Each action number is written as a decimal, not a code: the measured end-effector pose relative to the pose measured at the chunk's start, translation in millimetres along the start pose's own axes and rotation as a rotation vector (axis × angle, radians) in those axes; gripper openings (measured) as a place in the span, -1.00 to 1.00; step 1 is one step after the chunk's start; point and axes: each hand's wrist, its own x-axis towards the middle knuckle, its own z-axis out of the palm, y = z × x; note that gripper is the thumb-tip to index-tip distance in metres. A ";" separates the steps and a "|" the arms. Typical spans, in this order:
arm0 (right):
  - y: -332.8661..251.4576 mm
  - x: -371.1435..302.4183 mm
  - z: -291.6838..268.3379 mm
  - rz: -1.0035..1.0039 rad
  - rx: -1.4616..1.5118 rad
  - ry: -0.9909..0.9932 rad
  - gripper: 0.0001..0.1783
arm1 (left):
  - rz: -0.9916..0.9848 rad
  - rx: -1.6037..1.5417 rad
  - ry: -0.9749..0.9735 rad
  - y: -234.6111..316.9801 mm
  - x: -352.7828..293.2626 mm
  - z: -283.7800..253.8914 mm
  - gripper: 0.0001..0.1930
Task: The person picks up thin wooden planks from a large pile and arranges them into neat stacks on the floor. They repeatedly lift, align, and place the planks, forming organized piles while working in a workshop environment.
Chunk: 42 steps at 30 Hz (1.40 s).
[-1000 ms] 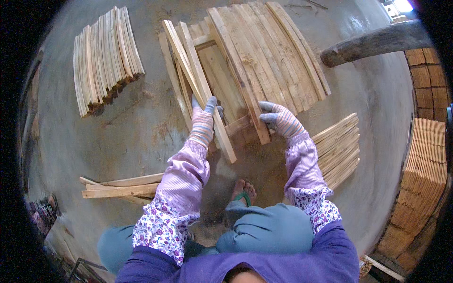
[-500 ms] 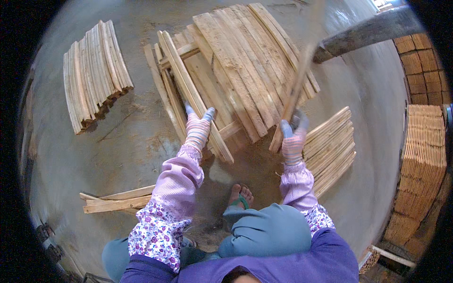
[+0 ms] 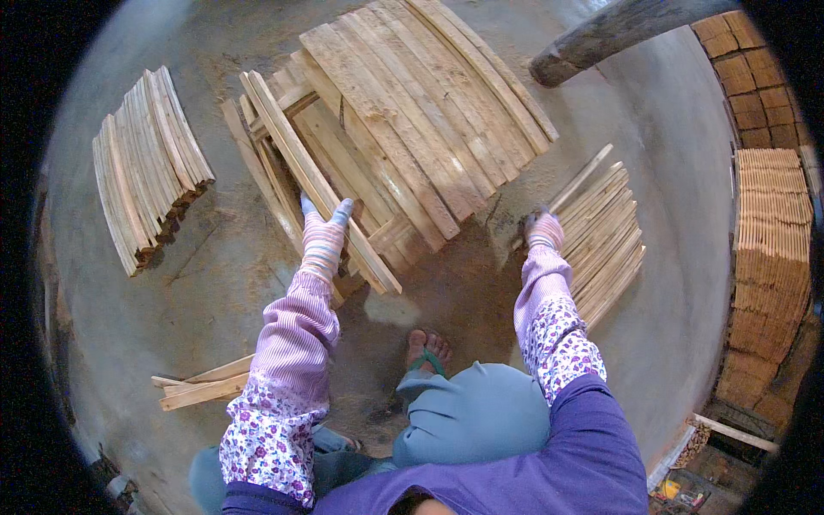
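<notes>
My left hand (image 3: pixel 324 233), in a striped knit glove, is closed round a pair of long wooden slats (image 3: pixel 302 163). They lie slantwise over the open left side of a frame of planks (image 3: pixel 421 112). My right hand (image 3: pixel 543 230), gloved the same way, grips the near end of a single wooden slat (image 3: pixel 588 178). That slat lies along the left edge of a fanned pile of slats (image 3: pixel 605 245) on the floor. The fingers of my right hand are partly hidden from above.
A neat row of slats (image 3: pixel 150 167) lies on the floor at far left. A few loose strips (image 3: pixel 206 386) rest near my left forearm. At upper right a dark post (image 3: pixel 601 43) rises close to the planks. Tall stacks of brown pieces (image 3: pixel 772 249) line the right side.
My right hand has brought its slat down from a raised, steep position onto the right pile's edge. My left hand still grips the paired slats. The whole view has shifted somewhat.
</notes>
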 end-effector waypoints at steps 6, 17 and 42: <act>19.4 8.8 -21.8 0.023 0.138 0.208 -0.43 | 0.003 0.019 -0.026 5.8 -2.0 25.2 0.08; -109.9 -184.7 -44.6 -0.549 0.382 0.073 -0.21 | 0.014 0.044 0.049 -3.0 -0.4 21.3 0.04; -112.5 -209.0 -76.6 -0.956 1.126 -0.807 -0.63 | 1.329 1.409 -0.138 112.1 -79.8 -44.8 -0.25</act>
